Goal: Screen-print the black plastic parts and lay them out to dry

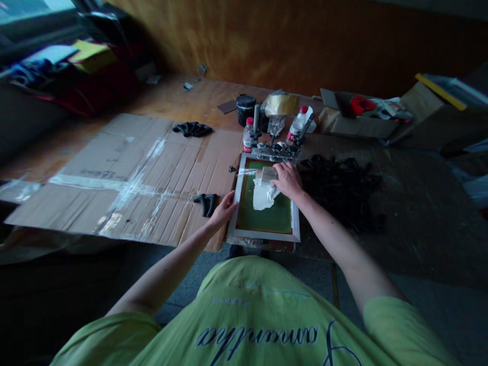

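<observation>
A silk-screen frame point(264, 235) with pale rails lies flat on the bench, its green mesh point(265, 218) facing up. My left hand point(224, 209) grips the frame's left rail near the lower corner. My right hand point(287, 181) presses on a crumpled white cloth point(263, 196) lying on the mesh. A clear plastic sheet or scraper point(268, 175) sits at the cloth's upper edge, beside my right fingers. Metal hinge clamps point(276, 150) hold the frame's far rail. A black curved piece point(206, 204) lies on the cardboard just left of my left hand.
Taped flattened cardboard point(114, 178) covers the bench on the left. Two plastic bottles point(299, 124) and a black jar point(246, 109) stand behind the clamps. A heap of black pieces point(339, 190) lies to the right. A cardboard box point(354, 122) sits at the back right.
</observation>
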A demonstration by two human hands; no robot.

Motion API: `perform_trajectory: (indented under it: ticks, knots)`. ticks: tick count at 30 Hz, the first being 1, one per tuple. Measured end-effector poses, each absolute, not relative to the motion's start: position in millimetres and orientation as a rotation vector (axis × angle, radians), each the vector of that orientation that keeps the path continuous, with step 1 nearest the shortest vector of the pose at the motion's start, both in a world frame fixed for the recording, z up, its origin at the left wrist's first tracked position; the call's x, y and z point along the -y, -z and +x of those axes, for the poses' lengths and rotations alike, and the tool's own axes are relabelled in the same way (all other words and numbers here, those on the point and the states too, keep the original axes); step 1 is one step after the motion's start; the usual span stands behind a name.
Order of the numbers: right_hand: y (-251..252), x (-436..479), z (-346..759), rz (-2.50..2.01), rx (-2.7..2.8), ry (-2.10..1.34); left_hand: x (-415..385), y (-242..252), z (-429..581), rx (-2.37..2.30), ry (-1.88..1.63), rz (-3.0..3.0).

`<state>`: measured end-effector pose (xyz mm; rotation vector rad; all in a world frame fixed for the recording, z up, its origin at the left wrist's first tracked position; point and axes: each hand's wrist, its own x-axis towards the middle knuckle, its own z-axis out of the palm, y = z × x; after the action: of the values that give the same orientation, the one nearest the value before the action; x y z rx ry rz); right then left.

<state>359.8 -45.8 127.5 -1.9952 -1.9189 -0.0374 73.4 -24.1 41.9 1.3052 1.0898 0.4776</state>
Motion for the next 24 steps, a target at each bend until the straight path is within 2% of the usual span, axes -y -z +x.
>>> perform_trajectory:
  ticks: [4,10,17,21,24]
  knots:
    - [-113,69,337,-2.018,2.159,-0.058,19,-34,72,-1.107,-0.428,1.289]
    - [-114,111,349,-1.592,2.584,-0.136,21,-40,73,-1.118,-0.419,1.278]
    - [-103,108,339,-1.74,2.35,-0.019,21,-43,71,-1.085,-0.446,1.283]
    - [-91,127,333,-1.623,2.393,-0.146,23,-47,71,-1.098,-0.441,1.267]
    - [-107,112,335,-1.702,2.261,-0.19,23,-58,72,-1.109,-0.428,1.261]
